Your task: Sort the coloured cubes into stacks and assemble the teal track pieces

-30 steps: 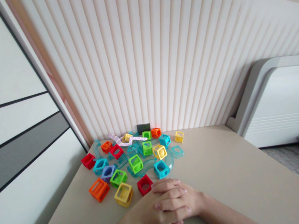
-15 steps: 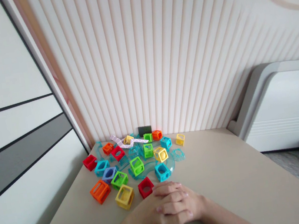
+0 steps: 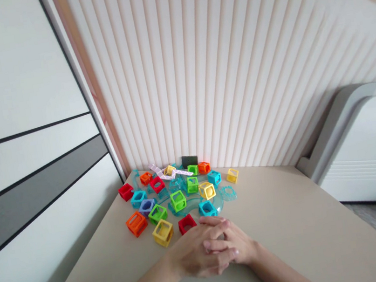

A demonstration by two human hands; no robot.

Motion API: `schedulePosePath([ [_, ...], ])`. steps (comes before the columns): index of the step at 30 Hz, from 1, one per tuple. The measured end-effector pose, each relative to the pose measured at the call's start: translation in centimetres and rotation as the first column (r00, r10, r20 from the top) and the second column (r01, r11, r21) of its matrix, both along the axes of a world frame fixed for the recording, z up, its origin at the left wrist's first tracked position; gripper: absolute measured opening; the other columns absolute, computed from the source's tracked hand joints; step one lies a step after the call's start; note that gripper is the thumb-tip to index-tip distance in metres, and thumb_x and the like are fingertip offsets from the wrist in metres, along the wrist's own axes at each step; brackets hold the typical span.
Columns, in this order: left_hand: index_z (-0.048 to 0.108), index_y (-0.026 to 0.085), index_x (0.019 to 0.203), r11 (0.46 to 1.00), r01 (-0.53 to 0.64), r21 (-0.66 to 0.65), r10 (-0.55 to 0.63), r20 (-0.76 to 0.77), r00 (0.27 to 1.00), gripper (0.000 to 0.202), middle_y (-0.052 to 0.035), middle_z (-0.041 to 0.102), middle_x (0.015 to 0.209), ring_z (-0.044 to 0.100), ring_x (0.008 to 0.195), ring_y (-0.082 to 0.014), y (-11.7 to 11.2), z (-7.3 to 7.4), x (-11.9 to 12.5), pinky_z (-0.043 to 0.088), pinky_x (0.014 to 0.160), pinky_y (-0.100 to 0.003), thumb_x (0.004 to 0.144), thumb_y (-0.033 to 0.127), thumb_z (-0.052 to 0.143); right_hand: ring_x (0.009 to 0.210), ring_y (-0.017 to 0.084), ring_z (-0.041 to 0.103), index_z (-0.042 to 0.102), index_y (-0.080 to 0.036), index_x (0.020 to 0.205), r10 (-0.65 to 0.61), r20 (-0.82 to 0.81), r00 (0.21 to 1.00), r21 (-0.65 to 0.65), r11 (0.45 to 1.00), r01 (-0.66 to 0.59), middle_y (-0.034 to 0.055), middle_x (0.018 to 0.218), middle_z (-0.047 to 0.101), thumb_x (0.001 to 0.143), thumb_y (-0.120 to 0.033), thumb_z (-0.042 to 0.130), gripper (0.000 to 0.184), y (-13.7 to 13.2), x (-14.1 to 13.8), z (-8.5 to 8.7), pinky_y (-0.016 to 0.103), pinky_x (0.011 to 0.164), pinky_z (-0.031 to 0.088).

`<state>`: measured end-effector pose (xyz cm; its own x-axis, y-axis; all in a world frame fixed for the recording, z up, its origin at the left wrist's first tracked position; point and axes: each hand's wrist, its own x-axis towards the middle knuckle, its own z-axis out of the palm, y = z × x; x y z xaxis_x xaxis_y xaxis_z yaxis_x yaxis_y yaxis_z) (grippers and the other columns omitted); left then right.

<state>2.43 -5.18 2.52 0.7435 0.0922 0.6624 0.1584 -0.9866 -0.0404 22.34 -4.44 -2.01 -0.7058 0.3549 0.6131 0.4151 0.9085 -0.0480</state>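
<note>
My left hand [image 3: 191, 258] and right hand [image 3: 239, 246] are clasped on the tabletop [image 3: 293, 229], fingers laced, gripping nothing but each other. Closest to my knuckles is a red cube [image 3: 187, 223], basically a hollow plastic frame with a round hole in the face that points up. It sits just beside my fingers, though I can't tell if it's actually touching. A teal cube [image 3: 207, 208] of the same kind is right behind it, resting on the edge of a clear teal curved track [image 3: 192, 202]. Being cubes, they've got no real long axis, and both sit a bit skewed to the tabletop edge. A yellow cube [image 3: 163, 232] lies left of the red one with an orange cube [image 3: 137, 223] further left. The rest of the coloured cubes spread in a loose left-to-right heap back toward the ribbed wall [image 3: 218, 61]. A pale purple zigzag strip [image 3: 169, 172] lies across the back of the heap, long side running left to right. A little dark block [image 3: 189, 160] stands against the wall, and any writing on it is too small to read.
</note>
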Motion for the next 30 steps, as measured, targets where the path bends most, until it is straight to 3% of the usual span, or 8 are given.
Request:
schedulePosePath([
  [3, 0.053, 0.021, 0.127, 0.988, -0.133, 0.075, 0.128, 0.063, 0.99, 0.04, -0.0161, 0.061, 0.134, 0.059, 0.126, -0.0263, -0.6, 0.9, -1.6, 0.056, 0.097, -0.038, 0.088, 0.021, 0.062, 0.127, 0.023, 0.056, 0.05, -0.028, 0.13, 0.008, -0.199, 0.98, 0.036, 0.999, -0.001, 0.0134, 0.148, 0.042, 0.101, -0.03, 0.048, 0.03, -0.1, 0.9, 1.1, 0.034, 0.095, 0.055],
  [6, 0.06, 0.018, 0.12, 0.931, -0.364, 0.038, 0.356, 0.132, 0.925, 0.032, -0.0112, 0.071, 0.115, 0.065, 0.116, -0.0242, -1.7, 1.4, -4.2, 0.056, 0.097, -0.036, 0.088, 0.013, 0.06, 0.121, 0.022, 0.059, 0.052, -0.021, 0.13, -0.094, -0.202, 0.975, -0.028, 0.995, 0.091, 0.0166, 0.138, 0.05, 0.097, -0.016, 0.046, 0.033, -0.2, 1.2, 1.8, 0.033, 0.094, 0.055],
  [9, 0.062, 0.02, 0.117, 0.753, -0.631, -0.188, 0.658, 0.199, 0.726, 0.026, -0.0097, 0.071, 0.108, 0.068, 0.105, -0.0234, -2.9, 0.5, -7.2, 0.057, 0.094, -0.037, 0.092, 0.014, 0.055, 0.119, 0.022, 0.06, 0.057, -0.022, 0.122, -0.135, -0.158, 0.978, -0.094, 0.988, 0.121, 0.0155, 0.133, 0.055, 0.095, -0.013, 0.048, 0.03, -0.2, 1.0, 2.2, 0.033, 0.093, 0.055],
  [12, 0.058, 0.02, 0.124, 0.57, -0.758, -0.317, 0.819, 0.157, 0.551, 0.03, -0.012, 0.069, 0.112, 0.068, 0.104, -0.0268, -3.8, -1.3, -9.3, 0.059, 0.089, -0.041, 0.095, 0.028, 0.055, 0.115, 0.022, 0.061, 0.06, -0.023, 0.117, -0.157, -0.174, 0.972, -0.151, 0.98, 0.131, 0.0144, 0.13, 0.057, 0.095, -0.013, 0.049, 0.026, -0.1, 0.7, 2.4, 0.034, 0.093, 0.054],
  [15, 0.053, 0.022, 0.133, 0.52, -0.781, -0.347, 0.843, 0.058, 0.535, 0.04, -0.0128, 0.067, 0.121, 0.067, 0.11, -0.028, -4.4, -3.1, -9.9, 0.058, 0.092, -0.042, 0.095, 0.034, 0.055, 0.114, 0.022, 0.061, 0.061, -0.022, 0.114, -0.158, -0.17, 0.973, -0.162, 0.978, 0.13, 0.0143, 0.127, 0.059, 0.096, -0.014, 0.049, 0.024, -0.1, 0.3, 2.3, 0.036, 0.093, 0.054],
  [21, 0.05, 0.022, 0.139, 0.438, -0.811, -0.388, 0.879, -0.003, 0.477, 0.047, -0.0155, 0.061, 0.131, 0.064, 0.119, -0.0299, -4.2, -5.5, -9.1, 0.057, 0.095, -0.042, 0.095, 0.039, 0.054, 0.121, 0.024, 0.056, 0.059, -0.021, 0.124, -0.038, 0.014, 0.999, -0.086, 0.996, 0.039, 0.014, 0.133, 0.059, 0.095, -0.016, 0.051, 0.031, -0.6, -1.0, 2.7, 0.04, 0.101, 0.049],
  [25, 0.053, 0.022, 0.135, 0.414, -0.805, -0.424, 0.889, -0.002, 0.459, 0.042, -0.0143, 0.063, 0.128, 0.066, 0.117, -0.0303, -3.8, -6.3, -9.1, 0.058, 0.094, -0.043, 0.096, 0.037, 0.051, 0.131, 0.023, 0.05, 0.056, -0.019, 0.131, 0.025, 0.11, 0.994, -0.072, 0.997, -0.017, 0.0131, 0.14, 0.057, 0.097, -0.022, 0.051, 0.034, -0.8, -1.7, 3.0, 0.041, 0.109, 0.044],
  [30, 0.052, 0.023, 0.135, 0.399, -0.777, -0.487, 0.887, -0.009, 0.461, 0.043, -0.0133, 0.063, 0.127, 0.067, 0.114, -0.0298, -3.9, -6.1, -9.2, 0.059, 0.092, -0.042, 0.093, 0.033, 0.052, 0.135, 0.025, 0.048, 0.054, -0.019, 0.137, 0.017, 0.16, 0.987, -0.113, 0.994, 0.001, 0.0118, 0.145, 0.055, 0.1, -0.029, 0.049, 0.038, -0.6, -2.0, 3.2, 0.042, 0.113, 0.041],
])
